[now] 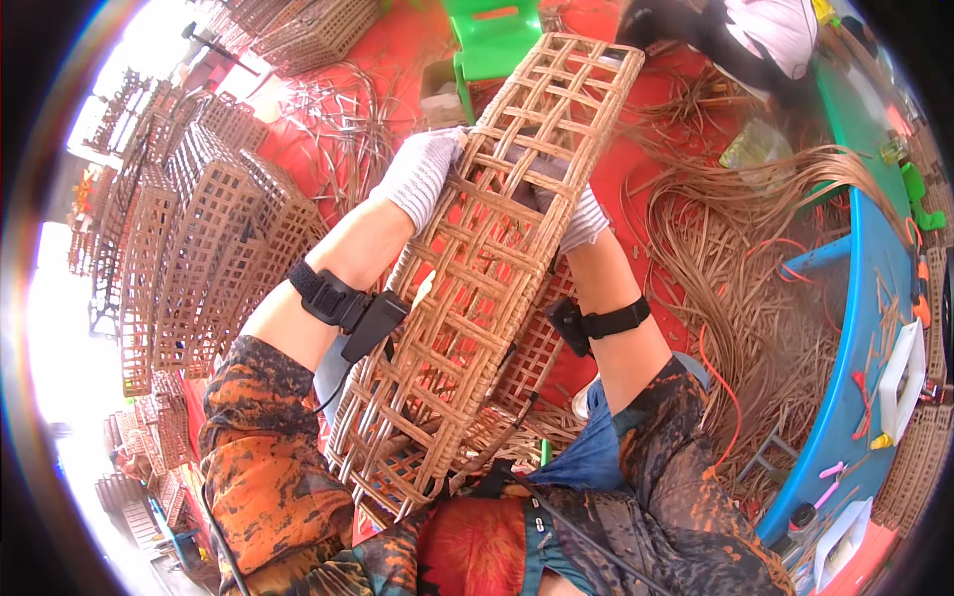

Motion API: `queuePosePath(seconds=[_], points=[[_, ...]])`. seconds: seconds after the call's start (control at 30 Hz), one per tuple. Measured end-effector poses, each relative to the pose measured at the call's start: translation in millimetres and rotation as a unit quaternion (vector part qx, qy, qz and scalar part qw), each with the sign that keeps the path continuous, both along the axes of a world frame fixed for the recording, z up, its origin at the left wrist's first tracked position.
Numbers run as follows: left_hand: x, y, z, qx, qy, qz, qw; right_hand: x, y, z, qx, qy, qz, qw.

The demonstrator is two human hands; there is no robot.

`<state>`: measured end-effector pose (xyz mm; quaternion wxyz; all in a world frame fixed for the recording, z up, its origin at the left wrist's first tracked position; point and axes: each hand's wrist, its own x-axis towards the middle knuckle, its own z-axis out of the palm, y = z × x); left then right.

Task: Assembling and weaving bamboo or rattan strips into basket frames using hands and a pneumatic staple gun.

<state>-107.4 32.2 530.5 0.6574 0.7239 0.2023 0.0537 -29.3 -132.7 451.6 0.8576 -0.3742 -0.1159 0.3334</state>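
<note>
as l fingers grip lattice, r fingers behind

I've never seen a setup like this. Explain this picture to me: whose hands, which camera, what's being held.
There is no machine here, only a person whose gloved hands do the work. A camera on the head looks down, and its wide lens bends straight edges. The left hand holds one edge of a long brown woven piece; the right hand is partly hidden behind it. Black straps circle both forearms. Loose brown strips lie on the red floor, stacked woven pieces stand at left, and a blue table is at right.
</note>
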Motion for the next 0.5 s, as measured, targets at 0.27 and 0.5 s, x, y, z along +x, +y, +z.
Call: queuePosePath(seconds=[0.27, 0.5], points=[[-0.5, -7.6, 6.2, 0.045, -0.015, -0.004, 0.999, -17.4, 14.6, 16.5, 0.033, -0.091, -0.049, 0.994], [5.5, 3.2, 4.6, 0.227, 0.009, -0.07, 0.971, -1.4, 2.3, 6.0, -0.049, -0.193, -0.01, 0.98]])
